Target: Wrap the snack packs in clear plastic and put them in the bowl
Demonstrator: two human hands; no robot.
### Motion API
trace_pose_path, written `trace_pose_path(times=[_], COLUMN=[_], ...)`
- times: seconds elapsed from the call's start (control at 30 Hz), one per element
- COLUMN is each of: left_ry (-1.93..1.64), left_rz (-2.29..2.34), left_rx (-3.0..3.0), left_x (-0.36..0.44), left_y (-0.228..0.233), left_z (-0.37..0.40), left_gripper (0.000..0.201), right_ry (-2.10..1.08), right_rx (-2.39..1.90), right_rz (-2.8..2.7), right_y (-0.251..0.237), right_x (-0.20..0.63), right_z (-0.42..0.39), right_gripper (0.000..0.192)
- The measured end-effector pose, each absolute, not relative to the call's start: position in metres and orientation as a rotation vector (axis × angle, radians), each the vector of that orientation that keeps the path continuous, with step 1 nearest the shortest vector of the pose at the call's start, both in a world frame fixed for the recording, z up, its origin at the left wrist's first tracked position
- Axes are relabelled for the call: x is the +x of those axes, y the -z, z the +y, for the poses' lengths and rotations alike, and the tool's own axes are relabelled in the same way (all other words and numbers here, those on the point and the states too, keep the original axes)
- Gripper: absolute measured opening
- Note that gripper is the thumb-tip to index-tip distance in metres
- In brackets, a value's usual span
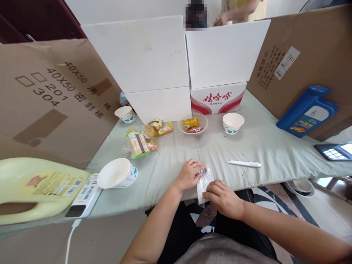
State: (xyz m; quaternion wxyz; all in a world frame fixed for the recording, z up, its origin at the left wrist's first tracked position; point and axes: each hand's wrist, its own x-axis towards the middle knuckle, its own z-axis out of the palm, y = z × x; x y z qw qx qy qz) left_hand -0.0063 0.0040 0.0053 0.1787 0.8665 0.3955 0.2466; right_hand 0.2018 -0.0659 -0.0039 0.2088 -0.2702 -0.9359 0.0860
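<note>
At the table's front edge lies a crinkled clear plastic piece (204, 183), which looks like bubble wrap, with its lower end hanging slightly over the edge. My left hand (189, 176) has its curled fingers on the upper left part of it. Closed on its lower right side is my right hand (224, 198). Whether anything is wrapped inside cannot be made out. A white utility knife (244, 164) rests to the right of my hands.
Packaged snacks (140, 143) are piled left of a clear bowl (202, 123) holding two packets. Paper bowls (233, 123) stand around. White boxes (159, 55) wall the back, cardboard (41, 99) the left. A yellow jug (55, 183), power bank (85, 198), blue bottle (305, 113) and phone (332, 151) flank the sides.
</note>
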Motion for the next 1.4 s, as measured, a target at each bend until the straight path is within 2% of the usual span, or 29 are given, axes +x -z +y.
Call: trace_pose_path(times=[0.17, 0.4, 0.5, 0.63, 0.77, 0.93, 1.0, 1.17, 1.4], left_ry=[-0.753, -0.76, -0.908, -1.161, -0.899, -0.747, -0.749, -0.718, -0.732], left_rz=[1.088, 1.138, 1.139, 1.173, 1.152, 1.291, 1.303, 1.282, 1.184], left_rx=[2.368, 2.33, 2.327, 2.386, 2.534, 2.484, 2.467, 2.46, 2.51], left_x=[-0.009, -0.014, -0.013, -0.01, -0.004, 0.0, 0.0, -0.004, -0.035], left_y=[-0.001, 0.008, 0.006, -0.003, -0.01, -0.009, -0.009, -0.014, -0.005], left_z=[0.007, 0.01, 0.009, 0.002, -0.002, -0.001, 0.0, -0.001, -0.016], left_gripper=[0.058, 0.072, 0.064, 0.033, 0.007, 0.006, 0.008, 0.009, 0.012], right_ry=[-0.49, -0.457, -0.442, -0.397, -0.366, -0.202, -0.133, -0.217, -0.264], right_rx=[-1.044, -1.488, -1.524, -1.513, -1.507, -1.772, -1.692, -0.939, -0.893], right_rz=[-2.516, -2.509, -2.502, -2.51, -2.545, -2.455, -2.428, -2.557, -2.554], right_y=[-0.023, -0.021, -0.014, -0.009, -0.01, -0.021, -0.024, -0.01, 0.006], right_x=[0.195, 0.176, 0.173, 0.171, 0.172, 0.185, 0.19, 0.188, 0.186], right_z=[-0.023, 0.015, 0.014, 0.01, 0.012, 0.023, 0.021, -0.002, -0.01], right_gripper=[0.029, 0.024, 0.024, 0.022, 0.023, 0.022, 0.022, 0.02, 0.023])
